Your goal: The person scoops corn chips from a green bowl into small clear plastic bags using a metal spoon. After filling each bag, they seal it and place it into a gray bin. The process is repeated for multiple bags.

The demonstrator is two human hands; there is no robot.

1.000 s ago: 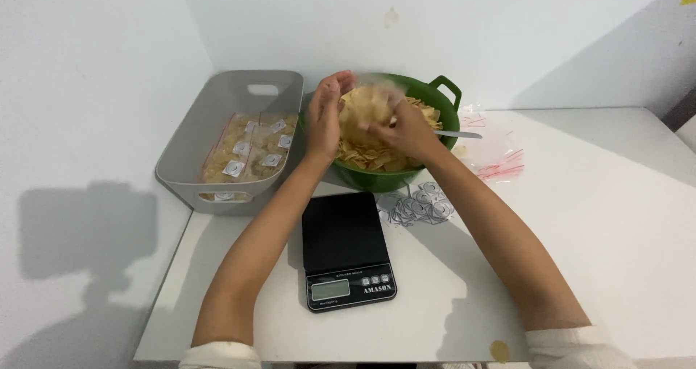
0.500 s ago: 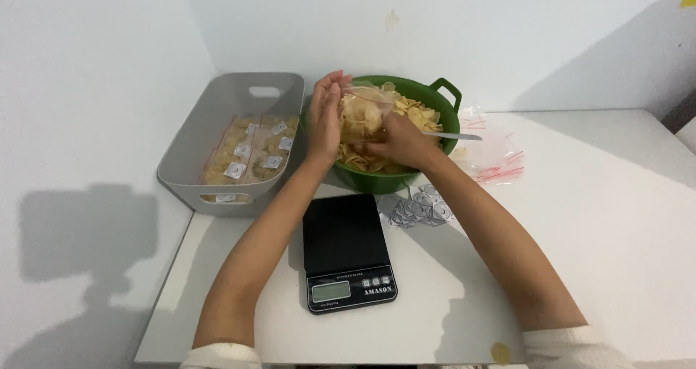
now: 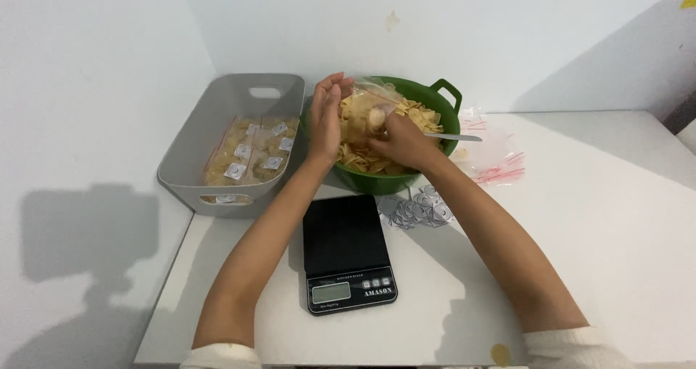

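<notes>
- Green bowl (image 3: 438, 97) with two handles, directly under both hands, heaped with pale yellow chips (image 3: 362, 159).
- Clear plastic bag (image 3: 366, 104) held up over the bowl between the two hands, partly filled with chips.
- Left hand (image 3: 326, 119) upright against the bag's left side, fingers half open and cupped round it, steadying rather than clenching.
- Right hand (image 3: 399, 141) at the bag's lower right, fingers closed on something pale at the bag's mouth; whether a chip or the bag's edge, cannot tell.
- Thin grey spoon handle (image 3: 453, 137) sticking out over the bowl's rim, just right of the right hand.
- Grey bin (image 3: 217, 115) with cut-out handles, left of the left hand, holding several filled and sealed bags of chips (image 3: 250, 155), each with a small square sachet.
- Black kitchen scale (image 3: 344, 253) on the white table (image 3: 594, 253), nearer the body than both hands, between the forearms; platform bare.
- Heap of small sachets (image 3: 420, 209) just under the right forearm, touching the table beside the scale.
- Pile of empty clear bags with red strips (image 3: 493, 155) to the right of the right hand, beyond the bowl.
</notes>
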